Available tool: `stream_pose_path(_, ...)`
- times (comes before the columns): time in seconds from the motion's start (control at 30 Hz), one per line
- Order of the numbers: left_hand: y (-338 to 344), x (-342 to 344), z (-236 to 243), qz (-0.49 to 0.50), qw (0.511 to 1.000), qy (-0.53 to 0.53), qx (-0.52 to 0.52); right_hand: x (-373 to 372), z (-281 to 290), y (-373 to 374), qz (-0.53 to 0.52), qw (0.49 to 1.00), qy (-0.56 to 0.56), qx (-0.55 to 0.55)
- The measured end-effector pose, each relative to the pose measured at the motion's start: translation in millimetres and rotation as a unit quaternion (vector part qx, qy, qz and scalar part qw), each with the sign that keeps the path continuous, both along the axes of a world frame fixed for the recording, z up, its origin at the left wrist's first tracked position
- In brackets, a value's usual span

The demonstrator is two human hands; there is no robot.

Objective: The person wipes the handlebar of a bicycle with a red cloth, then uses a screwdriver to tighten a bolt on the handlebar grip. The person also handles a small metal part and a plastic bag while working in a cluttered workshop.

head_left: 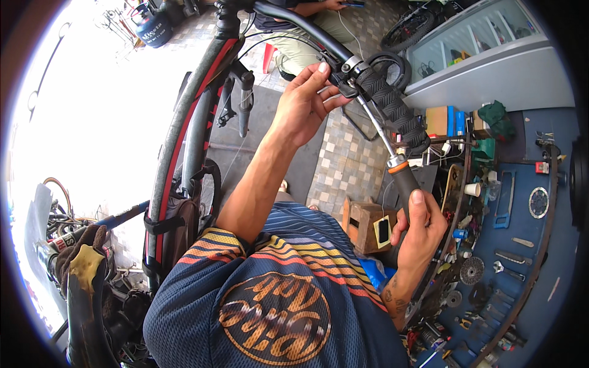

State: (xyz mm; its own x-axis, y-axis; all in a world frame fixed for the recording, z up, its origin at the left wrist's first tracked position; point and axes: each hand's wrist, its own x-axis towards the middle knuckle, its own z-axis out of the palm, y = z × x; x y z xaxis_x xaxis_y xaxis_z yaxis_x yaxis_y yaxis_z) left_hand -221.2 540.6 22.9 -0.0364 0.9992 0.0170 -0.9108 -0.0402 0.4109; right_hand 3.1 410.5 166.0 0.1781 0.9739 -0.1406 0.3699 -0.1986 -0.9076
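My right hand (421, 228) is wrapped round the dark handle of a screwdriver (402, 175) with an orange ring. Its long steel shaft runs up and left to the black control lever unit (345, 84) on a bicycle's handlebar (331, 40); the exact contact of the tip is too small to make out. My left hand (302, 103) pinches that lever unit from the left, thumb on top and some fingers beneath it. Just right of the unit, a black patterned handlebar grip (396, 105) covers the bar end. The black, grey and red bicycle frame (195, 101) stands to my left.
A blue tool board (521, 178) with wrenches and chainrings lines the right. Behind the bar, a person (300, 46) sits near a glass-topped chest (485, 46). A wooden box (366, 224) stands below my right hand. A worn bicycle saddle (89, 306) is at the lower left.
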Motion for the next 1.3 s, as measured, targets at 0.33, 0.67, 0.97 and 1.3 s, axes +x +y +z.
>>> stream_pose_path(0.33,7.5,2.6,-1.8,0.003,1.000,-0.008,-0.004,3.6,-19.3,0.8,0.050,0.976,-0.162,0.139)
stream_pose_path(0.67,14.4,4.9,-7.0,0.008,1.000,-0.011,-0.004,9.8,-28.3,20.0,0.108,0.900,-0.303,0.293)
stream_pose_path(0.97,16.5,6.1,-8.8,0.010,1.000,-0.003,0.001,22.2,-21.1,31.6,0.098,0.962,-0.187,0.173)
stream_pose_path(1.3,12.6,4.7,-12.8,0.003,1.000,0.009,0.008,31.7,-44.7,44.1,0.115,0.850,-0.359,0.368)
